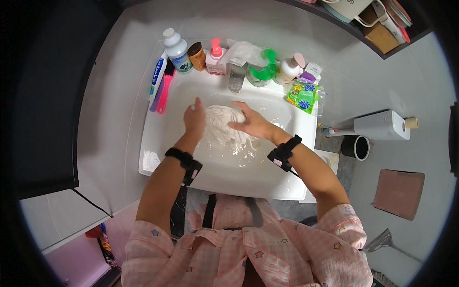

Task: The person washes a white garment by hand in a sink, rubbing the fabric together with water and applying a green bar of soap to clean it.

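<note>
A wet, bunched white cloth [225,123] lies in shallow water in the white washbasin [247,190]. My right hand [252,123] has hold of the cloth's right side, with its thumb across the top. On the opposite side my left hand [194,120] is upright beside the cloth, slightly blurred. Its inner fingers are hard to make out, so its grip is unclear. Both wrists carry black strapped devices. Behind the cloth stands the faucet [236,80], partly covered by a white cloth or tissue [245,52].
Along the basin's back rim are a white bottle [177,52], a pink pump bottle [216,61], a green-lidded container [261,73] and a green packet [304,97]. A pink-handled brush [166,89] lies at left. A dark shelf [383,52] overhangs the upper right.
</note>
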`<state>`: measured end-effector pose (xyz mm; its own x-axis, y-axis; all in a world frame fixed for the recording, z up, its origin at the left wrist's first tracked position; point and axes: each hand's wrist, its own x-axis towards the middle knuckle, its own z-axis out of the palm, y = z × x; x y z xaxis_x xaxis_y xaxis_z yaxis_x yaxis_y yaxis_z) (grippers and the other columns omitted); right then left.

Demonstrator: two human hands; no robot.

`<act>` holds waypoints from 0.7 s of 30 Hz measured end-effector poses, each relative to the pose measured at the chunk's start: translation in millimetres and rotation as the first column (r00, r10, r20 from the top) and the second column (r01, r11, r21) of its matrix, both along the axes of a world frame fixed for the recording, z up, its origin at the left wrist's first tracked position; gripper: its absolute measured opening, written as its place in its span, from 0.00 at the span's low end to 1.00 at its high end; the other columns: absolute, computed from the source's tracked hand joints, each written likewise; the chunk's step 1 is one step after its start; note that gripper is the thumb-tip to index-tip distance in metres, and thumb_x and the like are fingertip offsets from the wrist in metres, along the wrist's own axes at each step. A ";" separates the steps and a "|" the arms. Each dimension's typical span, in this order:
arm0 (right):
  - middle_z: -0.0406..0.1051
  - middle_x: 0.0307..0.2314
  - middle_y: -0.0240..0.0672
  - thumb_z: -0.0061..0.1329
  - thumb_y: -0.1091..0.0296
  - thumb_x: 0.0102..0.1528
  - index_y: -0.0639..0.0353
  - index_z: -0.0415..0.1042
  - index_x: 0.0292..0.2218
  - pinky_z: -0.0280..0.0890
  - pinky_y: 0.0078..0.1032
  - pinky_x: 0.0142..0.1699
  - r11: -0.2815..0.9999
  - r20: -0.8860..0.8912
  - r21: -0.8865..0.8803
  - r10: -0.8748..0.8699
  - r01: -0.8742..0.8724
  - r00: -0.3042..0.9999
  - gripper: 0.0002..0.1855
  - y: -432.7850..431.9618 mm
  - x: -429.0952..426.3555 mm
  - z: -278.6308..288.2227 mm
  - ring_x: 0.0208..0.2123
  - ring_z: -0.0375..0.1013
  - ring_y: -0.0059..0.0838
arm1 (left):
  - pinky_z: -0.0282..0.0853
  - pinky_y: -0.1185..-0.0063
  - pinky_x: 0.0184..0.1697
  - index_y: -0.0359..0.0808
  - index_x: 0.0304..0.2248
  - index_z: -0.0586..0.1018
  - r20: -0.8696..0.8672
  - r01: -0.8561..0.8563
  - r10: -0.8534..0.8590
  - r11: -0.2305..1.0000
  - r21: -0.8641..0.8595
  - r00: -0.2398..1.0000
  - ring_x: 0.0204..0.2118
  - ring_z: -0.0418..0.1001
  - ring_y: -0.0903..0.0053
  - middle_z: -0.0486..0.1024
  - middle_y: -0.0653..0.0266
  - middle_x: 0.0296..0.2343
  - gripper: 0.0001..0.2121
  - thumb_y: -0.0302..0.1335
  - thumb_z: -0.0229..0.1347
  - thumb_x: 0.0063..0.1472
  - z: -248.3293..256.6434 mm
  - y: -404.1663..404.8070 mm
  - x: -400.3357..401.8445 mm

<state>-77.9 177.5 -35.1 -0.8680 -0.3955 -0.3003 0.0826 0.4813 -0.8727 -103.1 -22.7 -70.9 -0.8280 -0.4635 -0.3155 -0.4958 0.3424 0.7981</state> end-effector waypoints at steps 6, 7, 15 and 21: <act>0.62 0.42 0.47 0.55 0.51 0.41 0.60 0.57 0.46 0.58 0.35 0.48 0.854 0.033 0.520 0.017 -0.032 0.999 0.36 19.0 15.5 -41.3 0.44 0.62 0.45 | 0.56 0.72 0.50 0.35 0.49 0.61 0.020 0.173 -0.181 0.962 0.211 0.983 0.50 0.57 0.64 0.59 0.51 0.48 0.28 0.44 0.49 0.53 -35.7 -71.6 5.7; 0.62 0.42 0.47 0.55 0.51 0.41 0.60 0.57 0.46 0.58 0.35 0.48 0.853 0.041 0.521 0.018 -0.037 0.999 0.36 13.0 20.3 -38.6 0.44 0.62 0.45 | 0.57 0.71 0.49 0.38 0.48 0.62 0.050 0.277 -0.283 0.956 0.097 0.958 0.50 0.58 0.65 0.59 0.54 0.48 0.27 0.43 0.51 0.53 -40.5 -74.0 7.0; 0.68 0.36 0.43 0.48 0.56 0.46 0.60 0.66 0.39 0.59 0.34 0.46 0.735 0.157 0.671 -0.007 -0.102 0.988 0.21 2.0 17.5 -77.4 0.43 0.65 0.40 | 0.32 0.44 0.50 0.52 0.49 0.62 0.409 0.793 -0.709 0.360 -0.491 0.575 0.55 0.50 0.68 0.59 0.71 0.50 0.28 0.49 0.50 0.49 -13.7 2.3 5.5; 0.70 0.36 0.44 0.43 0.62 0.45 0.61 0.72 0.35 0.61 0.31 0.43 0.897 0.246 0.330 -0.383 0.295 0.890 0.17 38.3 -2.6 -66.5 0.43 0.66 0.39 | 0.31 0.44 0.51 0.47 0.43 0.71 0.687 0.900 -0.592 0.181 -0.396 0.422 0.49 0.61 0.74 0.69 0.71 0.42 0.26 0.52 0.49 0.47 -20.3 18.0 -0.7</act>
